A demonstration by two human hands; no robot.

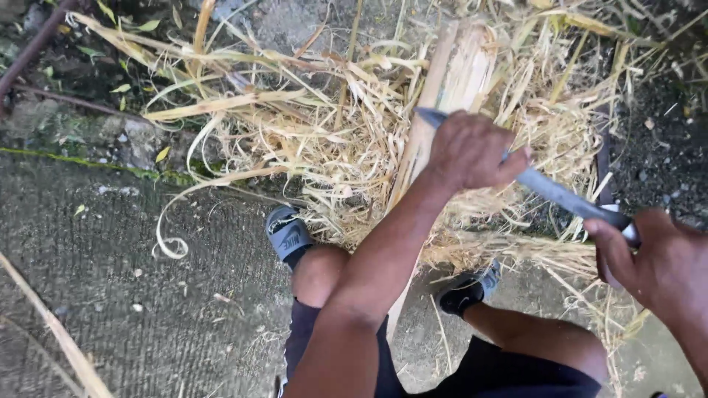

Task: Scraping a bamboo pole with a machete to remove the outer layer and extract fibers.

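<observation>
Head view: left hand (472, 151) hides blade (553, 193) middle.

The left hand (472, 151) is gripping the far end of a long grey blade (549, 190), the right hand (653, 262) is clutching its near handle, pressing across a pale split bamboo pole (450, 88) lying amid straw-coloured shavings (324, 140).

Outdoor daylight, rough grey concrete ground (110, 295), dark soil with green leaves (81, 66) at top
</observation>
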